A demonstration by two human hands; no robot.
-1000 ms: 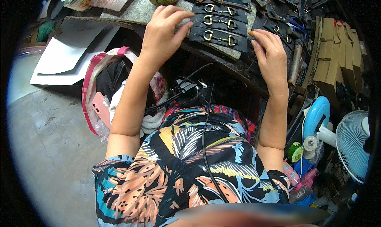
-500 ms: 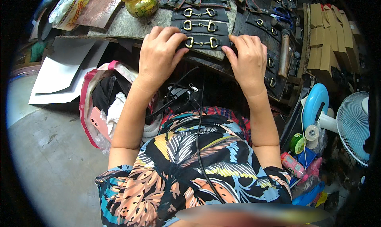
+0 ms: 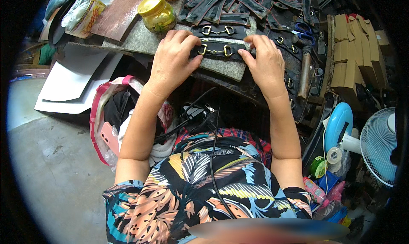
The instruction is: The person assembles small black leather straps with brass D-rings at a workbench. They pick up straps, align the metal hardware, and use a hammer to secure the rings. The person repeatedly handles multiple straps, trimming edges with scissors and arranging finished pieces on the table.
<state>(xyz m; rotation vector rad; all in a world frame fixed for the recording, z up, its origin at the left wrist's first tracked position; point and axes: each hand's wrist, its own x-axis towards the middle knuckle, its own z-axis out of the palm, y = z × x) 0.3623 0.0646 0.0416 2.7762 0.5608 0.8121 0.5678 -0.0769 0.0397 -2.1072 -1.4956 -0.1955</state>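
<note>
A black strap with a gold horsebit buckle (image 3: 215, 51) lies across the near part of a grey stone slab (image 3: 226, 67). At its left end, my left hand (image 3: 174, 52) grips with thumb and curled fingers. The right end is pinched between the thumb and fingers of my right hand (image 3: 265, 58). Just beyond it lies another black strap with a horsebit (image 3: 218, 30), apart from my hands. A bit of gold ring shows between these two, so the held strap seems to overlap a third one, mostly hidden.
Black strips with reddish edges (image 3: 213, 7) are heaped at the back. A yellow-lidded jar (image 3: 156, 14) stands left of the straps. To the right lie a hammer (image 3: 305, 69) and blue-handled scissors (image 3: 303, 28). A fan (image 3: 378, 146) stands at far right.
The held strap has moved away from me, over the middle strap, which is now mostly covered. Both hands moved with it. The view has shifted slightly, showing more of the bench's back.
</note>
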